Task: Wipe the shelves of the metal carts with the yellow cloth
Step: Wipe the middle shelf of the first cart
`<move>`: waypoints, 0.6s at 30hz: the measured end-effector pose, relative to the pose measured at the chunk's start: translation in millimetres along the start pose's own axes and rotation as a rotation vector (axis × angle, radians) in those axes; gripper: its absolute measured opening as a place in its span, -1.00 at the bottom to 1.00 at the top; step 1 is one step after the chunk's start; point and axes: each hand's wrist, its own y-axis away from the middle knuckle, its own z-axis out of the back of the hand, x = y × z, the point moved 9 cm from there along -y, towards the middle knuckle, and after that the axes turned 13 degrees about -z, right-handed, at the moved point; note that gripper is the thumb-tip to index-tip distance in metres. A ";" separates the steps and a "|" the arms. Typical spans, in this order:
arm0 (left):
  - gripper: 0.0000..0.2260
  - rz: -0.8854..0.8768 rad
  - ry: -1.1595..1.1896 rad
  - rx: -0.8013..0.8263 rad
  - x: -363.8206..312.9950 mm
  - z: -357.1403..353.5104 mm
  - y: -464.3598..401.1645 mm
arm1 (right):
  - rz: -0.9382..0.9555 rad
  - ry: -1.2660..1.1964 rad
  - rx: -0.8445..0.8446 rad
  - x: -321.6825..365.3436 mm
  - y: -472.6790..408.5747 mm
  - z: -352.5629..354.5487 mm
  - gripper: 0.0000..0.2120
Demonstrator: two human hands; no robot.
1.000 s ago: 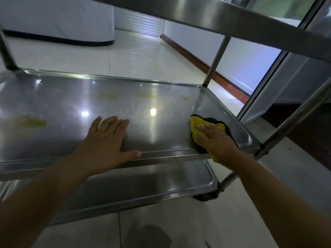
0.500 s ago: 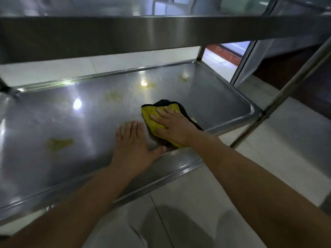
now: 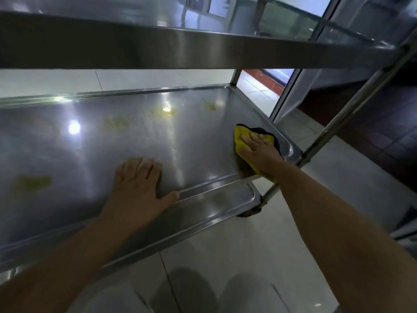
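hands on the cart's middle shelf
left hand lies flat, fingers straight and together, near the front rim at 6 o'clock; right hand presses spread fingers onto the yellow cloth in the 3 o'clock corner; yellowish smears lie toward 12.

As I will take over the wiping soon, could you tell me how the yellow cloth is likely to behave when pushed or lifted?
The yellow cloth lies bunched and folded under the flat right hand, so it is probably soft and floppy and would droop when lifted. It likely slides easily on the smooth, shiny middle shelf, and seems light.
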 end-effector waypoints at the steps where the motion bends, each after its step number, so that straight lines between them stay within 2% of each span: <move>1: -0.12 0.000 -0.005 0.012 -0.1 -3.0 -0.6 | -0.014 -0.037 -0.026 -13.1 -7.6 5.5 -0.44; 6: -0.15 -0.011 -0.080 -0.014 -1.7 -3.9 -6.4 | -0.053 -0.048 -0.045 -64.7 -54.2 21.0 -0.46; 10: -0.20 0.003 -0.129 -0.017 -6.4 -2.4 -12.2 | -0.015 -0.033 -0.067 -65.9 -76.8 28.8 -0.45; 12: -0.22 0.028 -0.127 -0.011 -4.6 -4.6 -13.5 | 0.034 0.062 -0.076 -49.9 -81.6 28.4 -0.47; 14: -0.23 0.048 -0.124 0.008 -2.0 -6.1 -14.4 | 0.163 0.146 -0.108 -18.1 -83.2 24.2 -0.48; 18: -0.23 0.055 -0.119 0.022 0.2 -5.5 -15.1 | 0.324 0.123 -0.129 62.1 -66.4 10.6 -0.44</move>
